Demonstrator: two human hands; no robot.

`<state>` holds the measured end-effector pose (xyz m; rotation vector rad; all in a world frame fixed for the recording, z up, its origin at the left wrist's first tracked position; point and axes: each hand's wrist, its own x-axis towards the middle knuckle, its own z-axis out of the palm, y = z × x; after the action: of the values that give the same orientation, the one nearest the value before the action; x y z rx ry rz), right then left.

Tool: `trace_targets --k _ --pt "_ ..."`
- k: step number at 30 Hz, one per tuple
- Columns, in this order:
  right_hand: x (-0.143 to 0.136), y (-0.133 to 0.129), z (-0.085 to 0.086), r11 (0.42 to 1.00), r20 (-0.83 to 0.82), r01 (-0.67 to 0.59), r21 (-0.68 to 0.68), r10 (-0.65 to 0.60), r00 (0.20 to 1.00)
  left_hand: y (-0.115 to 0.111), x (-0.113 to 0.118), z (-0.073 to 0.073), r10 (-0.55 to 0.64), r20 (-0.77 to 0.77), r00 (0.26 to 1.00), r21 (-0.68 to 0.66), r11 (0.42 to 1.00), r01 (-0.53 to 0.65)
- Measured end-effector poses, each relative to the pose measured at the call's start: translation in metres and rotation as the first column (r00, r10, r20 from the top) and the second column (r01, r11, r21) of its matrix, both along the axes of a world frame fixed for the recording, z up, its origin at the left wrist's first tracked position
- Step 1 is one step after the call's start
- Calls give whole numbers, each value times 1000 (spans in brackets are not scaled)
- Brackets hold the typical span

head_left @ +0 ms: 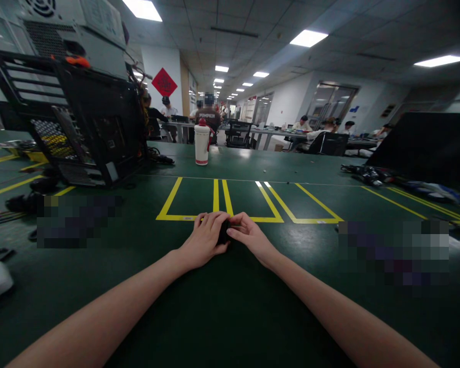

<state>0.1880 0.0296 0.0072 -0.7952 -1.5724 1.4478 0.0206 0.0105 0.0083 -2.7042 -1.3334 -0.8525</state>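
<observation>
Between my two hands is a small black object (224, 232), mostly covered by the fingers, so its kind cannot be made out. My left hand (207, 237) is wrapped round its left side, with the thumb below. On the right, my right hand (249, 235) is closed, thumb and fingertips pinching at the object's right edge. Both hands are just in front of yellow tape outlines (253, 219) on the green table (230, 312).
A black computer case (95, 128) with a power supply on top stands at the left. Beyond the tape is a white bottle (202, 145) with a red lid. Cables (368, 175) and a dark panel (429, 153) are at the right. Several people sit in the background.
</observation>
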Motion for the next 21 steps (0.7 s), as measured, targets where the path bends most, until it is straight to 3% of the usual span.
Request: trace_targets --k 9,17,21 --pt "2 -1 2 995 -33 -98 -30 97 995 -2 -2 1 -7 -15 1000 -18 1000 7" --pt "-1 -1 0 1000 3 -1 -2 1 1000 -1 -1 2 -4 -12 1000 -24 1000 4" --pt "0 2 -2 999 8 -12 -46 12 1000 -2 -1 1 -1 -9 1000 -16 1000 1"
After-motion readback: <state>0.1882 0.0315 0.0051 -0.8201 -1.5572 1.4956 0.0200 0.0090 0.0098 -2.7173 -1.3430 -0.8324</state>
